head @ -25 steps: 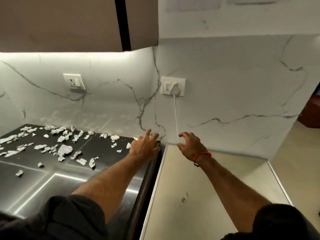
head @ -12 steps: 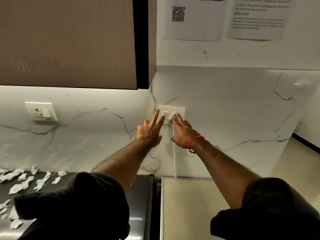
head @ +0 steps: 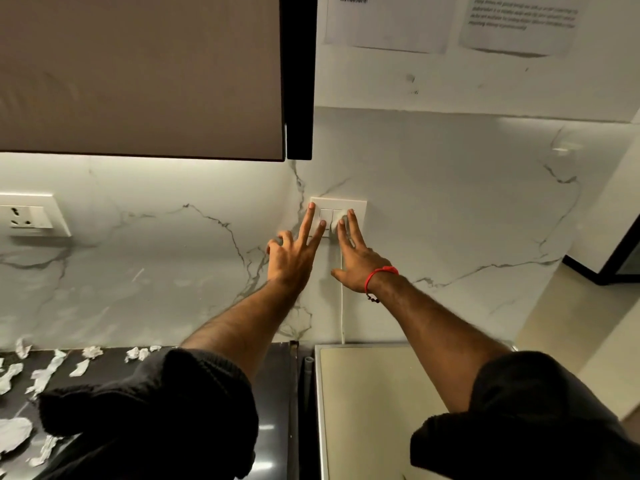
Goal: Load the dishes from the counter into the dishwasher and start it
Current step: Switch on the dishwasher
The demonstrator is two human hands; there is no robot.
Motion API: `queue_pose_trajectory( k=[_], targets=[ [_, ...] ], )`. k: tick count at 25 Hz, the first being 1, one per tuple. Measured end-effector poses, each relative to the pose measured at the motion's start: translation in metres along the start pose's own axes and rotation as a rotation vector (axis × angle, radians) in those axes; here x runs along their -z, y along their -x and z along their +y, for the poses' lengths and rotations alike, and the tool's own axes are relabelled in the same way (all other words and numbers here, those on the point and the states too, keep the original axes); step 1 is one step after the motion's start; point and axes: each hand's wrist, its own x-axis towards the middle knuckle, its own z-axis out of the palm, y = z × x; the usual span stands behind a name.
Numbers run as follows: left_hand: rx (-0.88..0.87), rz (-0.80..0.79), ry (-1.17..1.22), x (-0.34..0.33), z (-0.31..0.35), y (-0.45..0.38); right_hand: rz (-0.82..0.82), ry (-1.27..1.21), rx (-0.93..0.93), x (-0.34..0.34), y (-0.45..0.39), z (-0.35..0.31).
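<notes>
A white wall socket plate [head: 358, 206] with a switch sits on the marble backsplash, with a grey plug [head: 334, 233] in it and a white cord [head: 342, 306] running down behind the beige top of an appliance [head: 381, 393]. My left hand [head: 292, 252] reaches up with two straight fingers touching the plate's left side at the switch. My right hand [head: 356, 258], with a red wristband, lies flat with straight fingers on the plug. No dishes are in view.
A dark counter [head: 273, 375] at the lower left carries several scraps of torn white paper [head: 41, 375]. A brown wall cabinet [head: 138, 74] hangs above it. A second socket [head: 27, 216] is at the far left. Printed sheets [head: 388, 22] are stuck on the wall.
Both hands rose from the counter's back edge up to the socket plate. My view tilted upward with them, and the fingers now rest on the switch and the plug.
</notes>
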Motion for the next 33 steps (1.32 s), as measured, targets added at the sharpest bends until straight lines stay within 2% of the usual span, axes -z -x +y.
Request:
queue_pose_trajectory(
  k=[3, 6, 10, 19, 24, 27, 33],
  targets=[
    [-0.043, -0.158, -0.114, 0.001, -0.003, 0.025, -0.104, -0.048, -0.035, 0.015, 0.001, -0.002],
    [-0.005, -0.252, 0.111, 0.005, 0.010, 0.048, -0.125, -0.077, -0.032, 0.020, 0.009, -0.001],
    [0.060, -0.101, 0.315, 0.031, 0.020, 0.067, -0.115, -0.082, -0.041, 0.008, 0.036, -0.004],
    [0.080, 0.141, 0.465, 0.021, 0.032, 0.134, 0.004, -0.159, -0.075, 0.006, 0.109, -0.011],
    [-0.018, 0.147, 0.496, 0.010, 0.065, 0.221, -0.073, -0.204, -0.034, -0.022, 0.181, -0.006],
    [-0.063, 0.079, 0.499, 0.025, 0.090, 0.275, -0.105, -0.224, -0.008, -0.039, 0.232, 0.006],
    [0.000, -0.011, 0.544, 0.069, 0.148, 0.391, -0.218, -0.253, 0.056, -0.072, 0.354, 0.038]
  ],
)
